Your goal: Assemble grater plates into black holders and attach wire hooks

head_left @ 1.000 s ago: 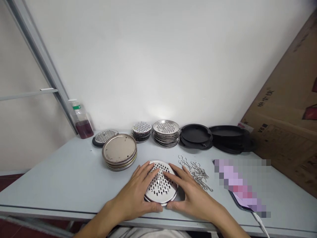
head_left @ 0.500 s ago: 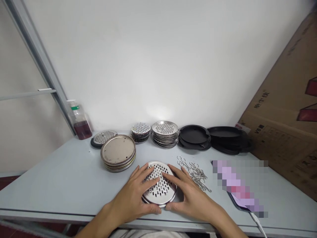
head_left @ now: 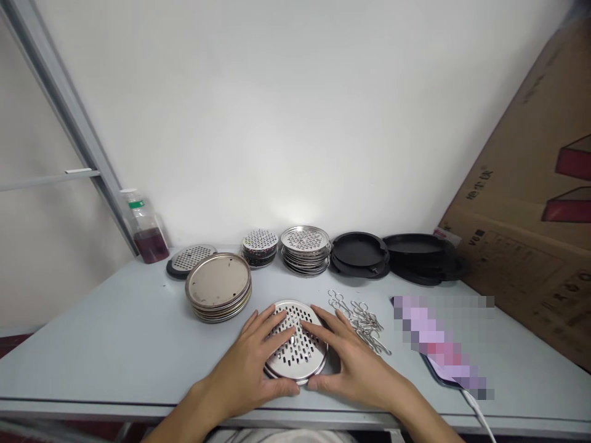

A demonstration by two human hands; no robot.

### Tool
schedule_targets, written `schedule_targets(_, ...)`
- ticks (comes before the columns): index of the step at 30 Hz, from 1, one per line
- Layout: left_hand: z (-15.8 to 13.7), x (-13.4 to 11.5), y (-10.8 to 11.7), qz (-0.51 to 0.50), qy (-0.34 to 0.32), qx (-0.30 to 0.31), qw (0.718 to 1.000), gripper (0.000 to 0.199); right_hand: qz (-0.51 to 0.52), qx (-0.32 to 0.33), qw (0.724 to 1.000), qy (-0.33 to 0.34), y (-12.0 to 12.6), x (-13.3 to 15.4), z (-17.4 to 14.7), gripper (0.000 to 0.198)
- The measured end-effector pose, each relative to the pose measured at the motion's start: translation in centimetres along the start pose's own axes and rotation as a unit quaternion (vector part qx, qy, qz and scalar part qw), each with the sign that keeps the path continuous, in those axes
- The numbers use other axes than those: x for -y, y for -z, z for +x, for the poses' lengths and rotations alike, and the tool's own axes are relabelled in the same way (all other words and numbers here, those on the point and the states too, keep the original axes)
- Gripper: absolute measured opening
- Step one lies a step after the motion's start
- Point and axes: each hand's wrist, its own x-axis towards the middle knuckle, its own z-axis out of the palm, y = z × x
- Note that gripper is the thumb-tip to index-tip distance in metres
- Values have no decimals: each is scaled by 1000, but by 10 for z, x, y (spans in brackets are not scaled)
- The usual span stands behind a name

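Both my hands rest around a round metal plate point(head_left: 298, 344) with rows of slotted holes, at the front middle of the table. It appears to lie on another rimmed metal disc, whose edge shows below it. My left hand point(head_left: 252, 363) grips the left side, fingers over the top and thumb at the front rim. On the opposite side, my right hand point(head_left: 353, 366) holds the plate the same way, its thumb close to the left one. Just beyond the right hand lies a loose pile of bent wire hooks point(head_left: 364, 320). A stack of solid metal discs point(head_left: 218, 280) stands beyond the left hand.
Along the wall are a perforated disc on a black base point(head_left: 190, 258), a stack of small perforated discs point(head_left: 260, 241), a stack of rimmed perforated plates point(head_left: 305, 240) and black round trays point(head_left: 360, 251). A bottle point(head_left: 150, 237), a blurred phone point(head_left: 438, 357) and a large carton point(head_left: 530, 215) flank them.
The camera view has shifted slightly. My hands keep the same hold on the perforated plate, and nothing on the table has visibly moved.
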Motion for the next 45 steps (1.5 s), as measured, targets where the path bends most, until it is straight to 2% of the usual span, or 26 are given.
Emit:
schedule_targets(7,0,2,-1,-2,-1,-7,1000,78,25,-12,1000,-3,0,-2,-1,88)
schedule_targets(9,0,2,-1,-5,-3,-8,1000,77,62,-64,996,-9,2,-3,2,77)
schedule_targets(11,-1,1,-1,-9,-1,-11,1000,75,136,-148,979,-33,7,-5,8,66)
schedule_targets(13,-1,1,0,-14,2,-13,1000,75,244,-222,941,-79,16,-7,16,63)
schedule_targets(16,-1,1,0,-21,2,-14,1000,76,402,-293,853,-154,32,-11,29,74)
schedule_targets(19,-1,2,0,-22,3,-13,1000,77,477,-359,780,-187,44,-18,37,82)
schedule_targets(22,-1,1,1,-20,6,-10,1000,76,501,-390,747,-196,48,-25,44,79)
schedule_targets(24,-1,0,2,-20,8,-7,1000,76,521,-394,733,-192,49,-30,48,76)
schedule_targets(29,-1,-2,4,-24,15,0,1000,77,597,-398,671,-188,54,-39,65,71)
schedule_targets(33,-1,-3,4,-32,15,-6,999,78,602,-409,656,-199,60,-47,78,54)
schedule_targets(39,-2,-1,3,-38,17,-7,999,79,584,-439,653,-198,68,-59,95,22)
schedule_targets(45,-1,-3,5,-47,16,-9,999,78,536,-523,638,-179,76,-61,93,18)
